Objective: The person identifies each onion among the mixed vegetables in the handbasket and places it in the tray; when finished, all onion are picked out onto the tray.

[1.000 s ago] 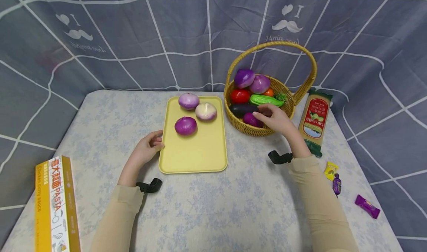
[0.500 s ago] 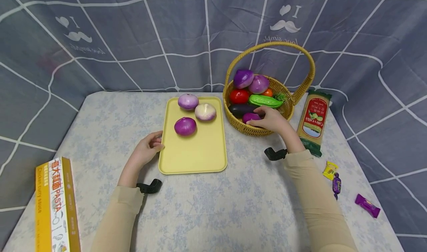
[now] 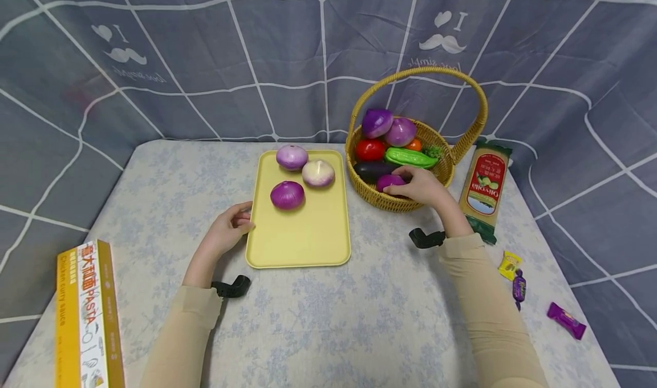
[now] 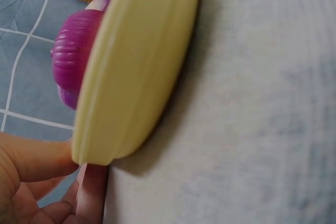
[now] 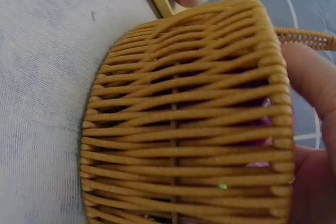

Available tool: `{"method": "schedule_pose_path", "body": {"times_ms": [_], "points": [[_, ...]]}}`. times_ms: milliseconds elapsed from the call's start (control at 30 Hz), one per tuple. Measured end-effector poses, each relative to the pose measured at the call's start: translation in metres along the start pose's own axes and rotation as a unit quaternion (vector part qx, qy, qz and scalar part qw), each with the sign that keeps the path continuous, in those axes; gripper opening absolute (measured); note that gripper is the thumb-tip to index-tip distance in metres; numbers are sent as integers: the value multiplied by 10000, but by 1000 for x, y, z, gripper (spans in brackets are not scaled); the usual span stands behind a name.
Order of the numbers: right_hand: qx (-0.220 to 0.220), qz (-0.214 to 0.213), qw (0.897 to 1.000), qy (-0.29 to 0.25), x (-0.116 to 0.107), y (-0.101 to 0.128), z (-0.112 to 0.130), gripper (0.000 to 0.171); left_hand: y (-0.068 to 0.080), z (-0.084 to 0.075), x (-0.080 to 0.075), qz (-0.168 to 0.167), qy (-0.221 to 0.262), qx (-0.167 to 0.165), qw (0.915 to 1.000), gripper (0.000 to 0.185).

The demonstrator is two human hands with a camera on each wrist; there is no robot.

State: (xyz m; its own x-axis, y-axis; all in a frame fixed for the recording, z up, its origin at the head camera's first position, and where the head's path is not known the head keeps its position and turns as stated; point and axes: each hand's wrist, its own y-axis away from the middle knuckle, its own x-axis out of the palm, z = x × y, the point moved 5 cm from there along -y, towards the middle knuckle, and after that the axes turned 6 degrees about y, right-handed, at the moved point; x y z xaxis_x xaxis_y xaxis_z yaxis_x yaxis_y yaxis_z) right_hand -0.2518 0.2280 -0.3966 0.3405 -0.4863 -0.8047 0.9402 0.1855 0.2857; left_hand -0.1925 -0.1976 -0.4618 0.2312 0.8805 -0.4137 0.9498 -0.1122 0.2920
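Observation:
My right hand [image 3: 422,187] reaches into the wicker basket [image 3: 405,201] and its curled fingers close round a purple onion [image 3: 388,181] at the near side. The basket also holds two more purple onions, a tomato [image 3: 369,148], a green cucumber [image 3: 410,157] and a dark eggplant [image 3: 370,170]. My left hand [image 3: 233,223] holds the left rim of the yellow tray [image 3: 303,239], thumb on the edge. Three onions lie on the tray: a dark purple one [image 3: 287,195] and two paler ones [image 3: 291,157] [image 3: 318,173]. The left wrist view shows the tray rim [image 4: 131,72] and my fingertips [image 4: 31,161].
A pasta packet [image 3: 485,185] lies right of the basket. Wrapped candies [image 3: 518,285] [image 3: 566,319] sit near the table's right edge. A yellow pasta box [image 3: 84,314] stands at the front left. A grey curtain hangs behind the table.
My right hand has moved down into the basket and closed round the near purple onion. The left hand has stayed on the tray.

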Motion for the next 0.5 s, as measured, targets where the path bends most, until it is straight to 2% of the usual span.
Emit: {"method": "schedule_pose_path", "body": {"times_ms": [267,500], "points": [[-10,-537,9960,-716,-12,9,-4,72,-1,1,0,-8,-5,25,10000,57],[-95,-821,9847,-1533,-17,20,12,71,-2,1,0,-17,18,17,10000,56]]}}
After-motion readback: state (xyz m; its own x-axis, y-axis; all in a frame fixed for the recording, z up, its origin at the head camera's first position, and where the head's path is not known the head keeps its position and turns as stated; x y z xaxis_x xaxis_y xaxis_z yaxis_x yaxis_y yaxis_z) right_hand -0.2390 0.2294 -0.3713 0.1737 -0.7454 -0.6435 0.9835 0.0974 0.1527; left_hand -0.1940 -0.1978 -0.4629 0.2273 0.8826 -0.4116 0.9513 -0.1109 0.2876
